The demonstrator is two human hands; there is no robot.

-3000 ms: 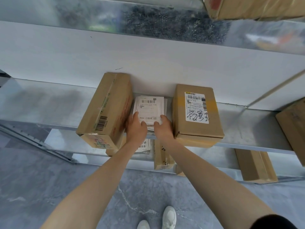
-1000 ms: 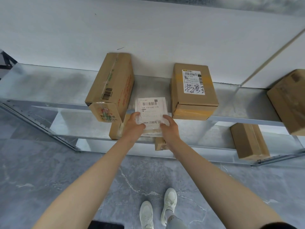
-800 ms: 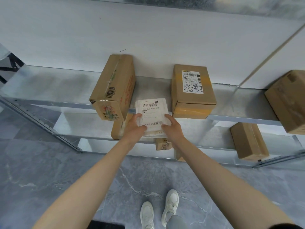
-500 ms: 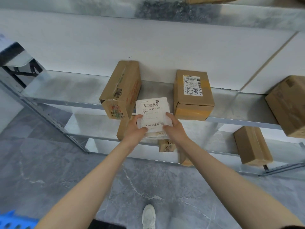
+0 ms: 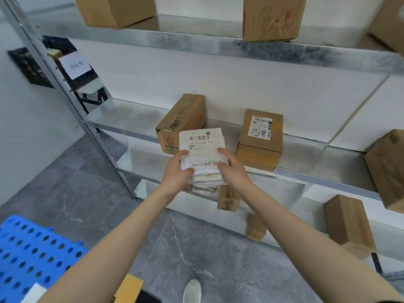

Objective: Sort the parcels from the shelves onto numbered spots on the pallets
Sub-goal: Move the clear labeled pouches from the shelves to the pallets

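A flat white bagged parcel with a barcode label is held in the air in front of the middle shelf. My left hand grips its lower left edge and my right hand grips its lower right edge, thumbs on top. Behind it on that shelf stand a long cardboard box to the left and a labelled cardboard box to the right. A blue perforated pallet lies on the floor at the lower left.
More cardboard boxes sit on the upper shelf, at the right end of the middle shelf and on the lower shelves. A metal upright stands at the left. A yellow box corner shows beside the pallet on the grey floor.
Both hands have drawn the white parcel off the shelf and toward me. The view has swung left and back, bringing the blue pallet and the upper shelf into sight.
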